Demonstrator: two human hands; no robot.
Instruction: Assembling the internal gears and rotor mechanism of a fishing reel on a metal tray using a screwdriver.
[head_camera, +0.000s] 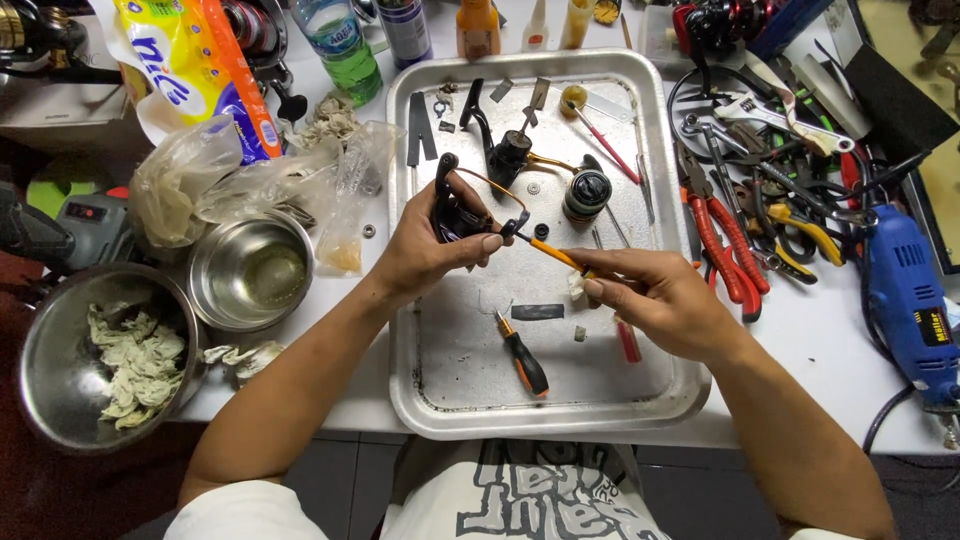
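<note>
My left hand (425, 250) grips a black fishing-reel body (455, 212) with a thin orange wire bail, held above a metal tray (420, 390). My right hand (660, 295) holds a slim orange-handled tool (555, 255) whose tip touches the reel part, with a small white scrap pinched under the fingers. On the tray lie a black-and-orange screwdriver (522, 355), a black spool (586, 193), a black reel piece with a gold arm (512, 152), a red-handled tool (605, 140) and small loose parts.
Two steel bowls sit left, the near one (60, 400) holding crumpled wipes, the other (250, 272) liquid. Plastic bags (260, 180) and bottles (345, 45) lie behind. Right of the tray: red pliers (722, 250), wrenches, cables and a blue rotary tool (910, 300).
</note>
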